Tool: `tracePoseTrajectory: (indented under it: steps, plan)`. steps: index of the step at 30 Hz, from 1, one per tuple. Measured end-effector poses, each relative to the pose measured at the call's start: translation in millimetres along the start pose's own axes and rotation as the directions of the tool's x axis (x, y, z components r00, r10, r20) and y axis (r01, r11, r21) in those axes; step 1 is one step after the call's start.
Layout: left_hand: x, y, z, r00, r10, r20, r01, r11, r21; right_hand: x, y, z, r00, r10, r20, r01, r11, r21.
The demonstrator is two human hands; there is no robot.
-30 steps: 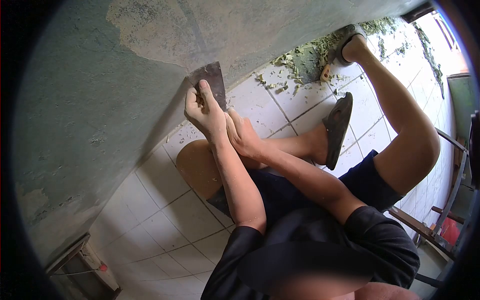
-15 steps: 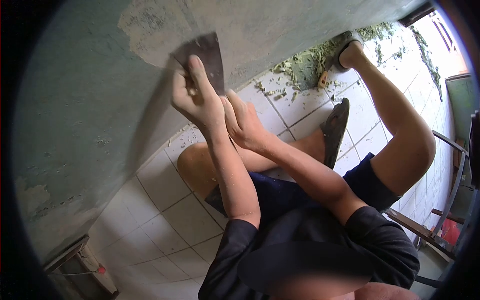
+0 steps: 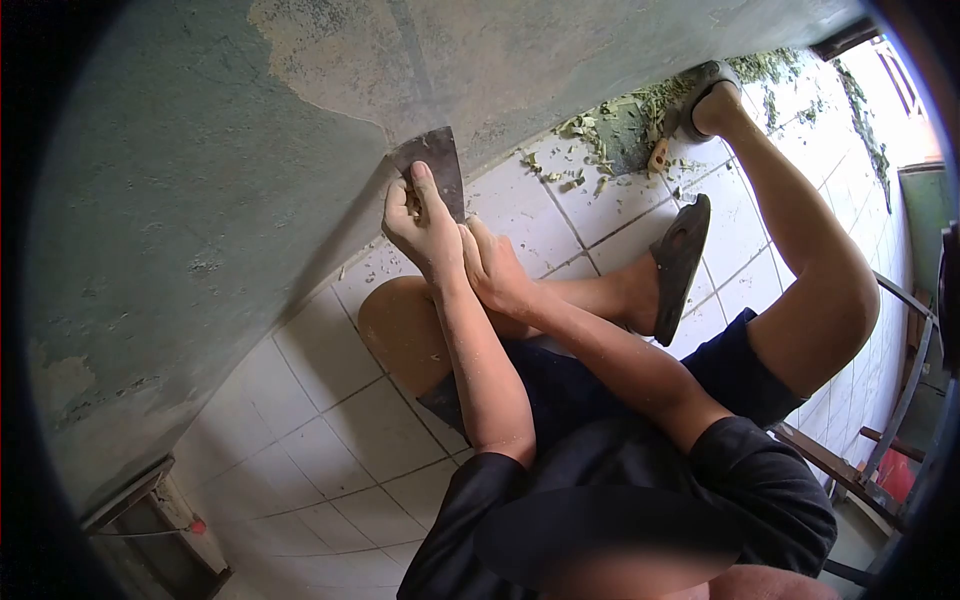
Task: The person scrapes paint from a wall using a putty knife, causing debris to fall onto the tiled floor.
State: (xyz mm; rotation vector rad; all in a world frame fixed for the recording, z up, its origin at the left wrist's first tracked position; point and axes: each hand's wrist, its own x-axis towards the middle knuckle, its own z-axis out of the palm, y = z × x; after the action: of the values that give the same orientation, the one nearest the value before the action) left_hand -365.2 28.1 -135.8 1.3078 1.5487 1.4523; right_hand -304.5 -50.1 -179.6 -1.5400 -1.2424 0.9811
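My left hand (image 3: 428, 232) grips a dark, flat metal scraper (image 3: 440, 170), its thumb pressed along the blade and its fingers curled beneath. The blade's wide upper edge meets the green painted wall (image 3: 250, 200), at the lower end of a bare, scraped patch (image 3: 340, 60). Close against the left wrist, my right hand (image 3: 495, 265) has its fingers closed at the scraper's lower end. Whether the scraper has a handle there is hidden by the hands.
Peeled paint flakes (image 3: 610, 130) lie along the wall's foot on white floor tiles (image 3: 520, 210). A wooden-handled tool (image 3: 658, 155) rests among them, near my right sandal (image 3: 712, 85). A metal frame (image 3: 850, 470) stands at right, and a wooden frame (image 3: 165, 530) at lower left.
Both hands and the scraper have moved down and slightly right in view, with the blade sliding lower along the wall. My grip looks the same.
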Motion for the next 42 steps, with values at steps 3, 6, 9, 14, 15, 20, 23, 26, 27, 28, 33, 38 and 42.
tracePoseTrajectory:
  steps: [3,6,9,14,15,20,23,26,27,28,33,38,42]
  plan:
    - [3,2,2,1.000,0.017,-0.002,-0.017,0.997,-0.075,1,-2,0,0.999,-0.033,0.006,0.033,0.999,0.014]
    - [7,1,1,1.000,0.029,0.012,-0.028,0.999,-0.022,3,-7,-2,1.000,0.013,0.007,-0.013,1.000,-0.006]
    - [11,5,1,0.995,0.102,0.020,-0.102,0.995,-0.008,5,-9,-2,1.000,-0.008,-0.006,0.008,1.000,0.003]
    - [31,89,8,0.976,0.215,-0.044,-0.220,0.959,-0.177,34,-69,-34,0.950,-0.296,-0.101,0.294,0.955,-0.029]
    - [32,103,7,0.981,0.190,-0.040,-0.194,0.957,-0.214,34,-73,-38,0.948,-0.302,-0.103,0.300,0.953,-0.031]
    - [22,52,16,0.971,0.239,-0.020,-0.238,0.949,-0.208,25,-41,-37,0.956,-0.283,-0.081,0.276,0.957,-0.095]
    - [6,15,11,0.998,0.037,0.045,-0.031,0.990,-0.140,13,-9,-22,0.989,-0.148,-0.020,0.143,0.977,-0.159]
    - [0,-3,2,1.000,-0.027,-0.006,0.027,0.998,-0.052,2,-1,-11,0.992,-0.126,0.011,0.127,0.986,-0.110]
    - [0,-6,0,1.000,-0.027,-0.009,0.027,0.998,-0.052,-1,-1,-6,0.997,-0.083,0.008,0.084,0.993,-0.084]
    - [1,-6,-3,1.000,-0.028,0.005,0.028,0.999,-0.037,-1,0,-3,0.999,-0.043,0.007,0.043,0.997,-0.059]
    - [3,-12,-1,1.000,-0.010,0.007,0.010,0.997,-0.076,-1,5,3,0.999,-0.032,-0.003,0.032,0.998,-0.052]
    - [6,-15,1,1.000,0.003,-0.008,-0.004,0.992,-0.125,0,1,3,0.999,-0.030,-0.019,0.029,0.997,-0.067]
    - [7,-1,1,1.000,-0.008,-0.008,0.008,0.997,-0.079,6,-6,-4,0.997,-0.072,-0.012,0.071,0.994,-0.080]
